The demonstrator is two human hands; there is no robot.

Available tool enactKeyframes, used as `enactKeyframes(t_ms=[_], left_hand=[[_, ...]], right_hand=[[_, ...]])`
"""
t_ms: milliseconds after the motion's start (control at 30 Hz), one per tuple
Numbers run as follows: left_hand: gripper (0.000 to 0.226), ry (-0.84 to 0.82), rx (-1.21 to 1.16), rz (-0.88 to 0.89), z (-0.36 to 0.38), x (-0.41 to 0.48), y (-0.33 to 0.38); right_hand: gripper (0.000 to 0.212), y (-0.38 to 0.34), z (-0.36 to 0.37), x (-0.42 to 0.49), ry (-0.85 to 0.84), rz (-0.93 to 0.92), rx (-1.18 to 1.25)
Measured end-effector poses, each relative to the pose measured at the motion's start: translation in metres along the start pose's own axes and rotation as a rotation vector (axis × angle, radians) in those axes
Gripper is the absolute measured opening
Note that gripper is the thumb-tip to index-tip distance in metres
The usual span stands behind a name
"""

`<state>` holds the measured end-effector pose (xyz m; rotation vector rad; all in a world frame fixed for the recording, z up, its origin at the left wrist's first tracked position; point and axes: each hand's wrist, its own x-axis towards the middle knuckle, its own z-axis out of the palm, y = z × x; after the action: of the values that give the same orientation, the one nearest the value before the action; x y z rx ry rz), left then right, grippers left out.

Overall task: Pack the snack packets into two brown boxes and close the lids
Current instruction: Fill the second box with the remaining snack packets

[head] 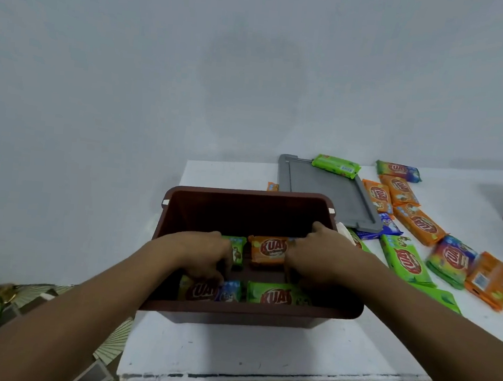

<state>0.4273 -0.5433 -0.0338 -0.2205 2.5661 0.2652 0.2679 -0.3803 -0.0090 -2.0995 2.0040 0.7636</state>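
Both hands are working down inside the open brown box (253, 218), at the near-left corner of the white table (259, 351).

Left hand (204, 253): fingers are curling downward onto the packets at the box's left side, over a multicoloured packet (203, 290) and against a green packet (236, 252) behind it. Whether this grip is actually pinching a wrapper or only pressing on it cannot be told; the fingertips are hidden.

Right hand (317, 258): fingers are bent over the right end of an orange packet (269, 250), seemingly nudging it into line. Closure on it is unclear too. A second green packet (277, 295) is lying flat along the box's near wall.

Outward: the grey lid (329, 198) is lying flat behind the box, toward the table's far edge, with a green packet (335, 166) resting on its far rim. More loose packets (419, 225) are spreading across the right half of the table toward its right edge, in orange, green, multicoloured and blue. A dark object at the far right edge is possibly the second box; too cropped to say.

Handling judgement: packets are looking light, flat, with glossy film wrappers, so probably slippery and crushable if squeezed hard. Best taken across the short width, thumb one side, fingers the other, or by the crimped end seam. The box looks like rigid plastic; it should take hold well at the rim. Packing is at an early stage: one layer only, lid off.
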Motion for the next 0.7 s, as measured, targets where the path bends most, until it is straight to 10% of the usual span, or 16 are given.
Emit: enactKeyframes(t_ms=[233, 500, 700], left_hand=[[0.020, 0.017, 0.017, 0.064, -0.029, 0.003, 0.006], [0.007, 0.570, -0.109, 0.197, -0.113, 0.047, 0.033], [0.018, 0.611, -0.132, 0.211, -0.151, 0.146, 0.056]], right_hand=[[0.024, 0.013, -0.007, -0.009, -0.025, -0.002, 0.084], [0.015, 0.114, 0.010, -0.042, 0.610, 0.236, 0.305], [0.022, 0.208, 0.080, -0.054, 0.421, 0.427, 0.380]])
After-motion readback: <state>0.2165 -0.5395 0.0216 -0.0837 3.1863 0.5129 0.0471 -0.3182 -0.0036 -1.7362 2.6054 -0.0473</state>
